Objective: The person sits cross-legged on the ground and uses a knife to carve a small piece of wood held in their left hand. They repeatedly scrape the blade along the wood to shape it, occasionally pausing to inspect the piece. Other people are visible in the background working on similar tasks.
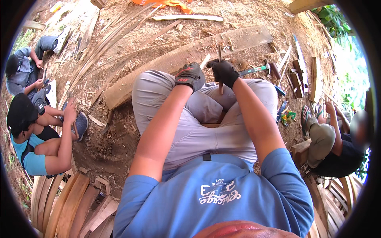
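My left hand (190, 77), in a dark glove with red marks, is closed in front of my crossed legs. A pale flat strip (205, 61) shows just beyond its fingers; whether the hand grips it is unclear. In a black glove, my right hand (225, 73) closes around a thin brown wooden stick (221, 88), which stands out above and below the fist. Both hands are close together over my lap, with a small gap between them. Behind them a long wide wooden plank (151, 74) lies slanting across the ground, with shavings on it.
To the right lie a green-and-black-handled tool (254, 70), wooden block tools (297, 79) and a long narrow blade (300, 55). Two people (43, 139) sit at left, another person (333, 135) at right. Curved boards (67, 202) are stacked near me. Long thin strips (113, 43) cover the far left.
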`<act>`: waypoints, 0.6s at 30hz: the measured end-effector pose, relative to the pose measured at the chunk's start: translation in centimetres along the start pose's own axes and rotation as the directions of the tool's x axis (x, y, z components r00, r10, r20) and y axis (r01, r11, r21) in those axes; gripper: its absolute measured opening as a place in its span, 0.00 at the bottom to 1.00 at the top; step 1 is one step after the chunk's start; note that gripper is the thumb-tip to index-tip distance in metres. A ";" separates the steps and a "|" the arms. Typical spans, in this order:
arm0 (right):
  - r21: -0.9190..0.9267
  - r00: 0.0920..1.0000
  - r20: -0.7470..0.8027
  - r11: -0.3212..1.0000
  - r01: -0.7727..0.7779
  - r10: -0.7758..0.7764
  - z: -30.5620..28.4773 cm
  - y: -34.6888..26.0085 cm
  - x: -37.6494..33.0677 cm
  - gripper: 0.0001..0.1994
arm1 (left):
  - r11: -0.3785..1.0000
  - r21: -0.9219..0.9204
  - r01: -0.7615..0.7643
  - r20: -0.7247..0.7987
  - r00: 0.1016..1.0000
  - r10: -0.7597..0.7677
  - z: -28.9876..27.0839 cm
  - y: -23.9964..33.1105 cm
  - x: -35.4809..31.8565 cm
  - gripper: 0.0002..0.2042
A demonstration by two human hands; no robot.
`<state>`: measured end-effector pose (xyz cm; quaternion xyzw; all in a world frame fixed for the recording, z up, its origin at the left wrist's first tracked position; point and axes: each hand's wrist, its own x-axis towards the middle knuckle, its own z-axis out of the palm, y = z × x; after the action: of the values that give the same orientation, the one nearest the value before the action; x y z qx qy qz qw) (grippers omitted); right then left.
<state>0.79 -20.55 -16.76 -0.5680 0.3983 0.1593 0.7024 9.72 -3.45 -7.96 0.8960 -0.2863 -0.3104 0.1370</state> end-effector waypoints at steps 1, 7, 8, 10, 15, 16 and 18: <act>-0.218 1.000 -0.004 0.976 0.025 -0.027 0.9 -1.0 -0.2 0.16 | 1.000 0.021 -0.007 0.003 1.000 0.007 0.1 -0.5 0.4 0.18; -0.899 0.863 0.433 -0.190 0.395 -0.259 0.8 -3.3 2.6 0.18 | 0.995 0.097 -0.022 0.020 1.000 0.020 1.8 -0.5 3.2 0.15; -0.974 0.957 0.218 0.028 0.227 -0.190 0.8 -3.0 2.6 0.17 | 0.996 0.080 -0.034 -0.003 0.999 0.034 2.1 -0.5 3.6 0.15; -0.988 0.981 0.106 0.098 0.123 -0.161 2.1 -4.4 1.8 0.17 | 0.991 0.111 -0.075 0.000 0.997 0.076 1.9 -0.7 4.1 0.15; -0.992 0.969 -0.016 0.122 0.015 -0.245 2.7 -4.0 2.6 0.17 | 1.000 0.006 -0.006 0.097 0.995 0.006 -0.1 1.2 3.6 0.16; -0.989 0.967 -0.055 0.149 -0.018 -0.250 3.1 -4.1 2.6 0.16 | 1.000 0.007 -0.006 0.097 0.995 0.006 0.2 1.1 3.6 0.16; -0.980 0.966 -0.131 0.180 -0.091 -0.225 2.0 -3.2 3.8 0.16 | 1.000 0.008 -0.011 0.088 0.996 0.010 0.6 1.3 3.8 0.17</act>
<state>6.15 -20.51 -17.38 -0.9166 0.2619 0.2741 0.1273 11.20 -6.79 -9.72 0.8806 -0.2982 -0.3474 0.1221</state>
